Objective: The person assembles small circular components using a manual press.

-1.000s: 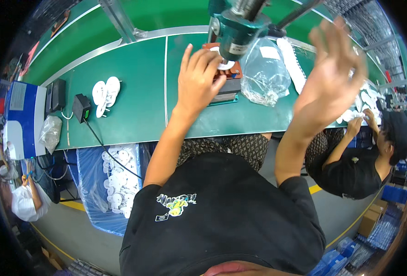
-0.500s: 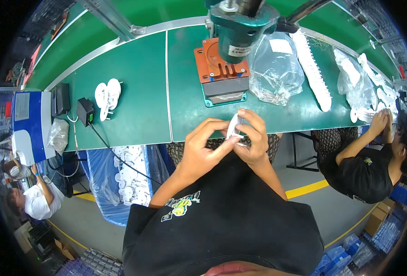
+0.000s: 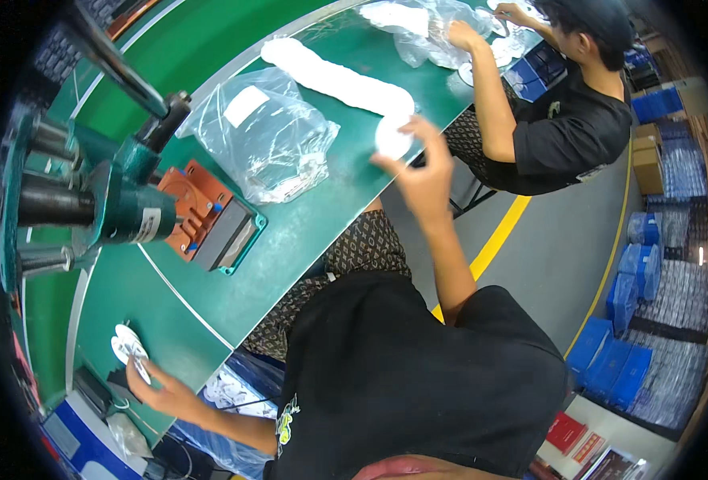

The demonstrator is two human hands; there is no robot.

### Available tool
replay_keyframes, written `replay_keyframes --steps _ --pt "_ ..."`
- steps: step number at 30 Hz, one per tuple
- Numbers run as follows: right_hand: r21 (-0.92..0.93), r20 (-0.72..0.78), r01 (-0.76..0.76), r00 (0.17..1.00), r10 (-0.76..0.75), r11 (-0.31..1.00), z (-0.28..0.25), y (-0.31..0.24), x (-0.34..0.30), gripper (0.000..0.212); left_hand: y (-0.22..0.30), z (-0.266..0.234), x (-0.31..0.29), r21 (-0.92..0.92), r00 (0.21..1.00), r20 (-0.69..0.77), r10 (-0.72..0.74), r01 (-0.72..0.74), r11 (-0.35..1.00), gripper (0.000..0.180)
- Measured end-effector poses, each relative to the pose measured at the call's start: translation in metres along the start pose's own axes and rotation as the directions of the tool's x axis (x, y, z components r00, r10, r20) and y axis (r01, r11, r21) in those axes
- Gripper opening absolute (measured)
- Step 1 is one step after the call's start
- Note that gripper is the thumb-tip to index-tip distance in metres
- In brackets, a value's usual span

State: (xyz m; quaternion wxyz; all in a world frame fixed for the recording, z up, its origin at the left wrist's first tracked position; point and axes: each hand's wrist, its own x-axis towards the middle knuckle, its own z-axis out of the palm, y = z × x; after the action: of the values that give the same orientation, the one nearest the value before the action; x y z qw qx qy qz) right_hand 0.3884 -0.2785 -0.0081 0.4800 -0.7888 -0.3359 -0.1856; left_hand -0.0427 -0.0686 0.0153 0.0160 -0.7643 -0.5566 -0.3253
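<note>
My right hand (image 3: 428, 180) grips a round white disc (image 3: 392, 138) between thumb and fingers, beside the near end of a long row of stacked white pieces (image 3: 334, 80). Far off to the left, my left hand (image 3: 160, 394) has its fingertips closed on the edge of a white disc-shaped part (image 3: 141, 367). That part belongs to a small group of white discs (image 3: 127, 342) on the green bench. The fingers partly hide how it is held.
A green press (image 3: 122, 200) stands over an orange-topped fixture (image 3: 202, 212). Next to it lies a clear plastic bag (image 3: 270, 136) with small metal pieces. A blue-lined bin of white parts (image 3: 238, 392) is below the bench edge. A co-worker (image 3: 562, 120) handles white parts at right.
My hands, together on one white piece before, are now far apart: the right out by the row with a disc, the left at the disc group. The view has turned to the right.
</note>
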Motion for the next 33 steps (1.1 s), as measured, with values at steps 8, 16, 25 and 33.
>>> replay_keyframes --steps 8,16,25,33 --pt "-0.056 0.126 -0.134 0.982 0.140 0.989 0.006 0.099 0.034 0.038 -0.098 0.011 0.015 0.180 0.931 0.154 -0.330 0.302 0.936 0.043" --pt "-0.221 0.025 -0.037 0.999 0.044 0.975 0.025 0.086 0.025 0.037 -0.109 0.021 0.024 0.077 0.984 0.103 -0.145 0.137 0.988 0.041" --pt "0.298 0.196 0.291 0.913 -0.357 0.909 0.058 -0.026 -0.010 0.014 -0.088 0.015 0.030 0.213 0.955 -0.297 -0.028 0.094 0.972 0.031" --pt "-0.025 0.533 0.521 0.729 -0.429 0.853 0.135 -0.048 -0.003 0.022 0.030 0.048 -0.017 -0.258 0.890 -0.094 0.445 -0.454 0.853 0.014"
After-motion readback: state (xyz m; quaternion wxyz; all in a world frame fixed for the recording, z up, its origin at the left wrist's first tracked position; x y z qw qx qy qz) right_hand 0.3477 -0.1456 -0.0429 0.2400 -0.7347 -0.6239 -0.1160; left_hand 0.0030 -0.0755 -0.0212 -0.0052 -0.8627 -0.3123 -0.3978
